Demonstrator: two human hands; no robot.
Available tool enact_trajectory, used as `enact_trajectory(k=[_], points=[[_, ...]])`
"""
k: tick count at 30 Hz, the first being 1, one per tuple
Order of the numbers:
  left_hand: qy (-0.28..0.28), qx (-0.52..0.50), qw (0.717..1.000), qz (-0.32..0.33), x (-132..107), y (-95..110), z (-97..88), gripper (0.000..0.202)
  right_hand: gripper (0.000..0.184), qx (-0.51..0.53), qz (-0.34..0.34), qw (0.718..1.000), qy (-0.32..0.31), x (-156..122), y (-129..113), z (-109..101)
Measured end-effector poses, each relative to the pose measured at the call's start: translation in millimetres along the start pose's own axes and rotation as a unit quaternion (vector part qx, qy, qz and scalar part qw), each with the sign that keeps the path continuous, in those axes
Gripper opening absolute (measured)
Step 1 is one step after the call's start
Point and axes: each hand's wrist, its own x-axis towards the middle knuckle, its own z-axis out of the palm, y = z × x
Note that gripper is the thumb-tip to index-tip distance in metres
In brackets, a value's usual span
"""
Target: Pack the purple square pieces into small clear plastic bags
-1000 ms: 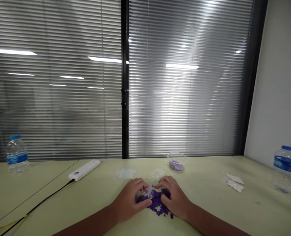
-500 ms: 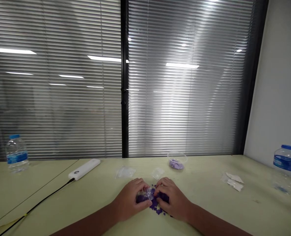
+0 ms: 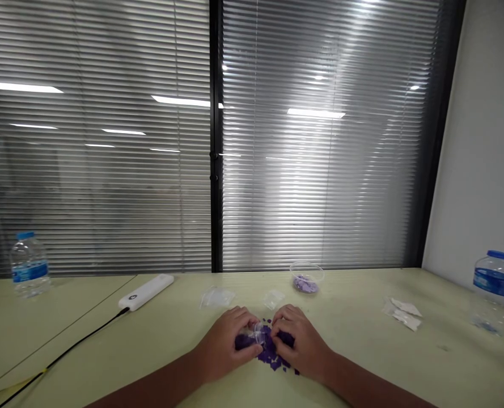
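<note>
My left hand (image 3: 228,343) is wrapped round a small clear plastic container (image 3: 259,333), apparently a little bottle on its side, with purple bits inside. Its open end points right, toward my right hand (image 3: 299,343). A heap of small flat purple pieces (image 3: 269,351) lies on the table between both hands. The fingers of my right hand are curled together over these pieces, close to the container's mouth. Purple also shows under its palm. Exactly what sits between the right fingertips is partly hidden.
Clear plastic bags (image 3: 217,297) and a clear bowl (image 3: 306,277) of pale purple bits stand beyond my hands. A white power bank (image 3: 146,292) with a black cable is at left. Water bottles (image 3: 29,269) flank the table (image 3: 362,351); torn white packets (image 3: 402,313) lie at right.
My right fingertips have shifted slightly at the container's mouth, and more of the purple heap shows between the hands. My left hand holds almost the same place.
</note>
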Motion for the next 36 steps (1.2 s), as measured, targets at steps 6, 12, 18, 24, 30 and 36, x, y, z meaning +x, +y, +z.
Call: enact_trajectory(k=[6,12,18,24,30,36], points=[[-0.006,-0.021,0.999,0.025,0.6,0.6,-2.5,0.026,0.02,-0.012,0.008,0.999,0.047,-0.6,1.1,0.7],[-0.009,-0.026,0.999,0.036,-1.3,2.1,-3.1,0.027,0.021,0.0,-0.009,0.998,0.061,0.5,-1.9,-2.4],[-0.017,-0.028,0.999,0.035,0.2,2.8,-3.7,0.029,0.013,0.007,-0.031,0.998,0.058,-0.2,-4.4,-6.0],[-0.032,-0.047,0.997,0.045,0.0,6.1,-6.0,0.032,0.012,-0.045,-0.079,0.995,0.041,0.5,-3.9,-6.7],[-0.028,-0.054,0.997,0.048,-0.3,4.9,-6.7,0.036,0.017,-0.06,0.005,0.998,0.03,0.9,-5.3,-7.8],[-0.012,-0.054,0.998,0.023,-1.4,1.9,-4.9,0.03,0.033,-0.051,0.099,0.994,-0.009,-2.4,2.1,0.1]])
